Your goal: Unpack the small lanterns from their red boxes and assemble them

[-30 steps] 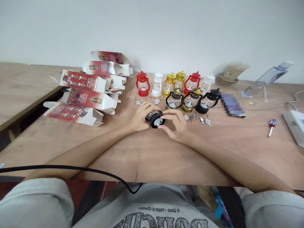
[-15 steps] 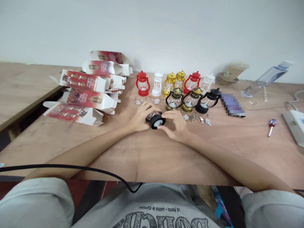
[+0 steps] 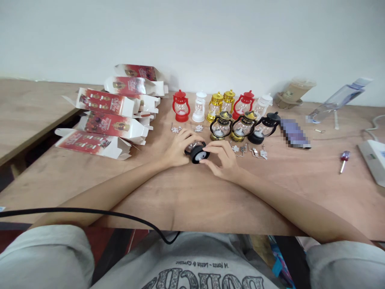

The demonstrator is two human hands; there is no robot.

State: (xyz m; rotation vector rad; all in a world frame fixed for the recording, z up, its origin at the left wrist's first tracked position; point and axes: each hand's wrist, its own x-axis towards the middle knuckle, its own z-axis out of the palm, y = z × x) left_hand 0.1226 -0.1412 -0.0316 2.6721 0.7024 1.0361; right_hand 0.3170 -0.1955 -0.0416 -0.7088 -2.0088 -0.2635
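Observation:
A small black lantern [image 3: 196, 156] lies tipped over between my hands, its round base turned towards me and a pale disc showing in it. My left hand [image 3: 178, 149] is wrapped round its clear body. With thumb and fingertips, my right hand [image 3: 225, 161] grips the rim of the base. Beyond them stand red [image 3: 181, 108], white [image 3: 199, 108], gold [image 3: 214, 107] and black lanterns [image 3: 266, 127]. Small metal parts with wire [image 3: 240, 150] lie in front of the nearest lanterns.
Several opened red and white boxes [image 3: 105, 103] lie at the left. On the right are a phone [image 3: 294, 132], a screwdriver [image 3: 344, 161], a tilted cup [image 3: 296, 91], a clear bottle [image 3: 339, 98] and a white box [image 3: 373, 158]. A black cable [image 3: 90, 210] crosses near my left arm.
The fingers of my right hand have shifted slightly on the lantern's base. My left hand and everything else stay in place.

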